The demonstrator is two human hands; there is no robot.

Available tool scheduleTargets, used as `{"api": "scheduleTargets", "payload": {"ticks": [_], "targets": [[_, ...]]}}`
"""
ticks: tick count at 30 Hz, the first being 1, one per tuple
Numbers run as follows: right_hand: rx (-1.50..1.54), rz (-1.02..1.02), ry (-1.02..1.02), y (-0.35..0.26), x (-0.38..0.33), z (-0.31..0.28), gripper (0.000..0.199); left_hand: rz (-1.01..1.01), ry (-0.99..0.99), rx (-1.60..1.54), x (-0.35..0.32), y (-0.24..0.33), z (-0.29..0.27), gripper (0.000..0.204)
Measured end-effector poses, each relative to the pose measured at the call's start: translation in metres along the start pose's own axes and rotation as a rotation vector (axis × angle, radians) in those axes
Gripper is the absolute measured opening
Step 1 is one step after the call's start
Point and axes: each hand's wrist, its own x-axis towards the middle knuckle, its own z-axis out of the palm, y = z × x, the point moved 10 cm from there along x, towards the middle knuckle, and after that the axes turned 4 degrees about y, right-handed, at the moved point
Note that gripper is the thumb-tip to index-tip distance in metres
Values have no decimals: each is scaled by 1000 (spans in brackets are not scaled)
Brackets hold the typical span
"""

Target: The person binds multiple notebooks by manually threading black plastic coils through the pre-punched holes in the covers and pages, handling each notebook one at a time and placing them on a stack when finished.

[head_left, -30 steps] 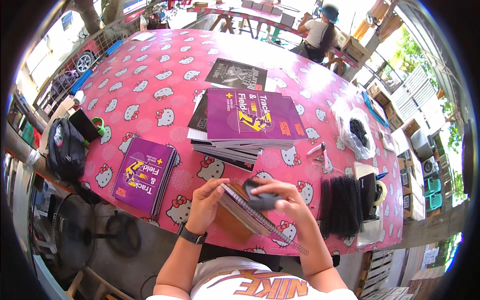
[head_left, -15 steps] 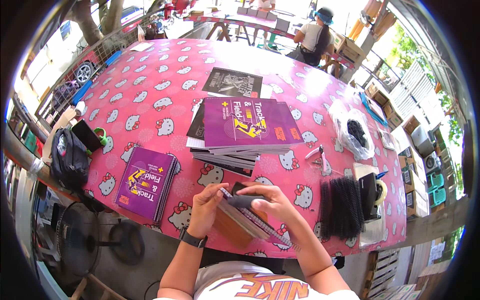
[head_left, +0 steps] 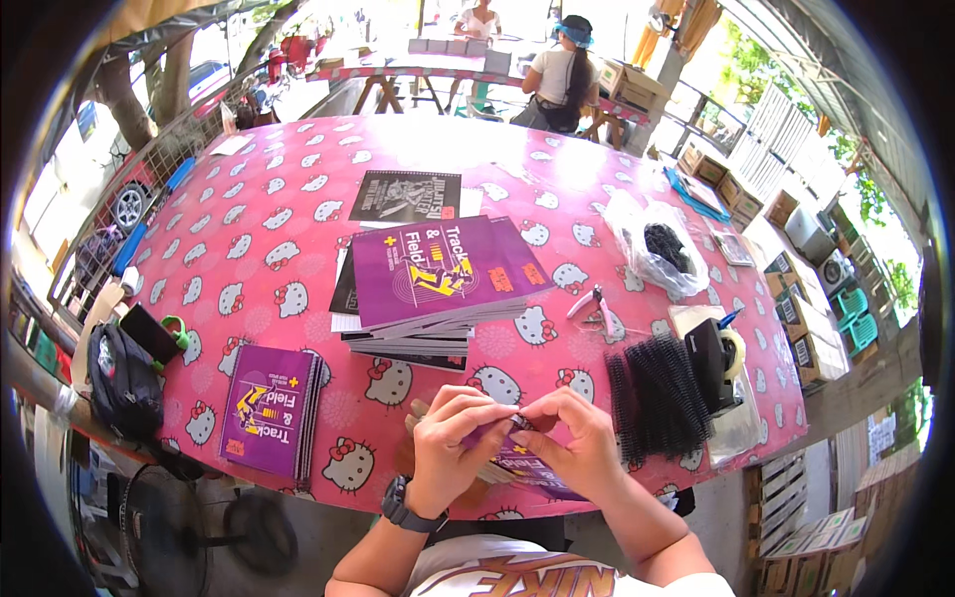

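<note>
A purple-covered notebook (head_left: 542, 478) is held low over the table's near edge, partly hidden by my hands. My left hand (head_left: 460, 438) has its thumb and fingers pinched at the notebook's upper edge. Beside it, my right hand (head_left: 577, 438) pinches the same spot, where a small dark bit, perhaps the end of the binding coil, shows between the fingertips. Part of a brown board (head_left: 473, 495) shows beneath. Just beyond my hands rises a stack of purple booklets (head_left: 438, 274). To the left lies a pile of purple spiral notebooks (head_left: 269, 413).
Black plastic coils (head_left: 657, 393) lie to the right, with a black box (head_left: 701, 358) and a tape roll (head_left: 734, 353). Pink-handled pliers (head_left: 602, 313), a clear bag (head_left: 657, 249) and a black notebook (head_left: 408, 196) lie farther off. A black bag (head_left: 121, 383) sits left. People work beyond.
The notebook has turned so its purple cover shows between my hands. A dark object under my right fingers is no longer visible. Both hands now meet fingertip to fingertip. The view has shifted.
</note>
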Motion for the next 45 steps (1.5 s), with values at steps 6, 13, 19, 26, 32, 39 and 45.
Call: {"api": "scheduleTargets", "payload": {"ticks": [6,13,19,26,32,39,45], "targets": [[-28,-124,190,-15,-9,-2,21,-43,47,-52,-8,-5,-1,20],[-58,-181,137,-23,-3,6,20,-70,32,-130,-15,-4,-6,16],[-125,-215,123,-29,-3,13,13,-167,3,-135,-21,-17,4,18],[101,-88,107,-4,6,-9,55,-224,140,41,-10,-12,-50,8],[17,307,129,150,-14,-49,43,-320,1136,250,-69,-24,-296,23],[-333,107,-133,156,-28,46,62,-863,1035,520,-190,-137,-352,27],[-151,269,11,191,-31,43,39,-179,786,1496,-134,-66,-293,34]]}}
